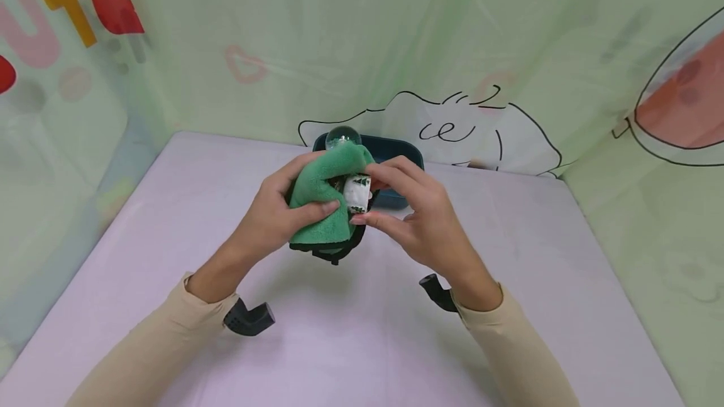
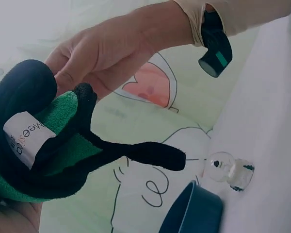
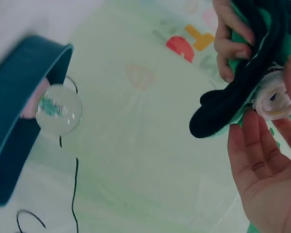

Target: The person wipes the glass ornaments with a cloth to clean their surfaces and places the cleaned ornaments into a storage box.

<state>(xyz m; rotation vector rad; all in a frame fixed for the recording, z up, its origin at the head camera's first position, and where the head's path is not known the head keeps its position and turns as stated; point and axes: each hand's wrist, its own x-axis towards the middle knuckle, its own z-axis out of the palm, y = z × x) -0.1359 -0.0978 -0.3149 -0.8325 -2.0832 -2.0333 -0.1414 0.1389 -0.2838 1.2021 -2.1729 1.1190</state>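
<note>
My left hand (image 1: 277, 206) grips a fluffy green towel (image 1: 322, 181) with black edging, its thumb lying over the front. A white label (image 2: 29, 138) and a black loop (image 2: 155, 154) show on the towel in the left wrist view. Inside its fold sits a snow globe's white base (image 1: 357, 193), printed with green trees; the towel hides the rest. My right hand (image 1: 418, 212) pinches this base between thumb and fingers. From the right wrist view, the round, hollow underside of the base (image 3: 274, 99) faces outward beside the right fingertips.
A dark blue bin (image 1: 404, 156) stands behind the hands, near the back edge of the pale table (image 1: 362, 344). Another snow globe (image 1: 342, 135) with a clear dome is beside it. Black wrist mounts (image 1: 249, 318) hang below the forearms. Printed curtains surround the table.
</note>
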